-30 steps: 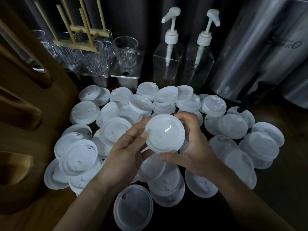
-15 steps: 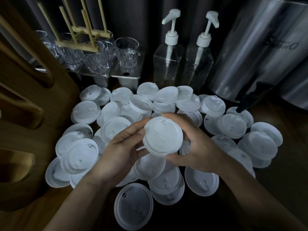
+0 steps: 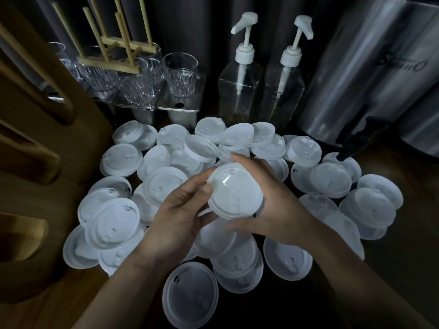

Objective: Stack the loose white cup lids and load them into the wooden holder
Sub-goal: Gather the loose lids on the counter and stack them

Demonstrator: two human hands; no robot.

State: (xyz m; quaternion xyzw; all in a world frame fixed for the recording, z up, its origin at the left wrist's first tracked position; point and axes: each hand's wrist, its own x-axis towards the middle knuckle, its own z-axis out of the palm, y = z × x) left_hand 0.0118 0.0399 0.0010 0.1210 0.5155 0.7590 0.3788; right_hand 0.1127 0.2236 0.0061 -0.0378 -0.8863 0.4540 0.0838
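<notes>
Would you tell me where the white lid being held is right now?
The white lid is centre frame in the head view, gripped between the left hand and right hand, above the pile of loose lids.

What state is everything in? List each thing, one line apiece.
Held lid: dome up, in the air.
Left hand: grips the held lid's left rim.
Right hand: grips its right rim.
Loose lids: scattered, overlapping, unstacked.
Wooden holder: no lids visible in it.
Pump bottles: upright, pumps fitted.
Glasses: upright.
</notes>
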